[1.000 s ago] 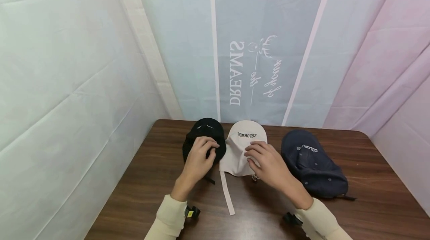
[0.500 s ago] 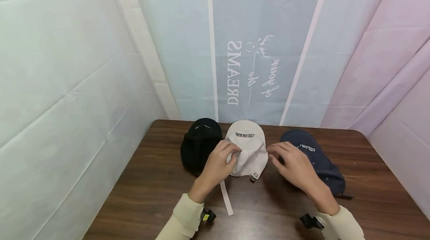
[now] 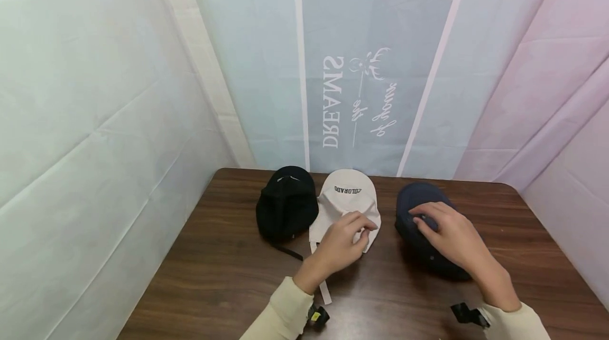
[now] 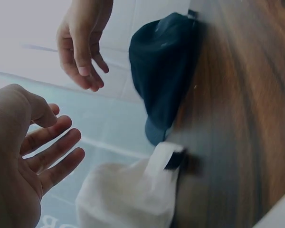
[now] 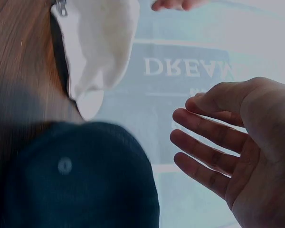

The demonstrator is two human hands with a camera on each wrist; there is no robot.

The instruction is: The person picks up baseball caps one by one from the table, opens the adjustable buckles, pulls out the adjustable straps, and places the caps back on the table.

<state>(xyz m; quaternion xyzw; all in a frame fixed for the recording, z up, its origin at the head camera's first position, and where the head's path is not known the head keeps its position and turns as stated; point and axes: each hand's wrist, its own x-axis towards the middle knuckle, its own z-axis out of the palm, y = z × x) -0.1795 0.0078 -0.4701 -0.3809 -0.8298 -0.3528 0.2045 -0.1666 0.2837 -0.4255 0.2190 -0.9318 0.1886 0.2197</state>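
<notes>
My left hand (image 3: 344,239) hovers over the near part of a white cap (image 3: 349,181) lettered COLORADO, fingers loosely bent and holding nothing. Over a navy cap (image 3: 418,194) is my right hand (image 3: 452,234), its fingers also loosely bent. That hand hides the navy cap's lettering in the head view. The right wrist view shows a gap between the right fingers (image 5: 204,133) and the navy cap (image 5: 85,175). In the left wrist view, the left hand (image 4: 38,142) is likewise apart from the white cap (image 4: 128,194). A black cap (image 3: 285,208) lies beside the white one.
All the caps lie in a row on a dark wooden table (image 3: 214,271), brims toward its far edge. Behind it hangs a pale blue cloth (image 3: 266,65) with printed words. White cloth walls (image 3: 95,171) stand at the sides. The white cap's strap (image 3: 325,292) trails toward me.
Both hands have moved right: the left from the black cap to the white one, the right from the white cap to the navy one. The navy cap's crown looks slightly turned or reshaped.
</notes>
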